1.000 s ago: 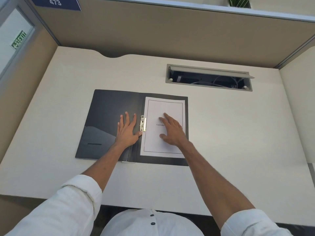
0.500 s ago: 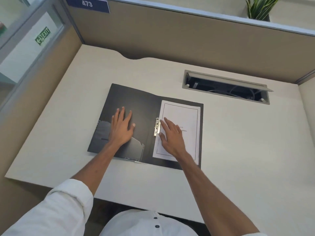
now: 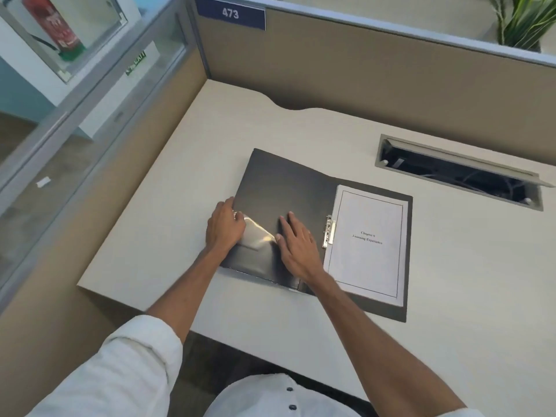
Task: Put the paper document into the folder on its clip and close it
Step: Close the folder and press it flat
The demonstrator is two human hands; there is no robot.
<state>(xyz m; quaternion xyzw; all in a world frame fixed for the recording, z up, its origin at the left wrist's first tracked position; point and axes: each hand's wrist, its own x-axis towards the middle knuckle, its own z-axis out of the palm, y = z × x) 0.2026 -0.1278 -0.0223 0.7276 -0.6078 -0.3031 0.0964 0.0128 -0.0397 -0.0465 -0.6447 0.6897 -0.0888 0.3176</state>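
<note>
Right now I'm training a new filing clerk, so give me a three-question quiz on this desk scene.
1. True or false: the folder lies shut on the desk.
2. Which hand grips the outer edge of the folder's left cover: A) left hand B) right hand C) neither?
3. Fill in: the paper lies on the folder's ____ half, beside the clip.

Key
1. False: it lies open.
2. A; the right hand rests flat on the inner cover.
3. Right.
</note>
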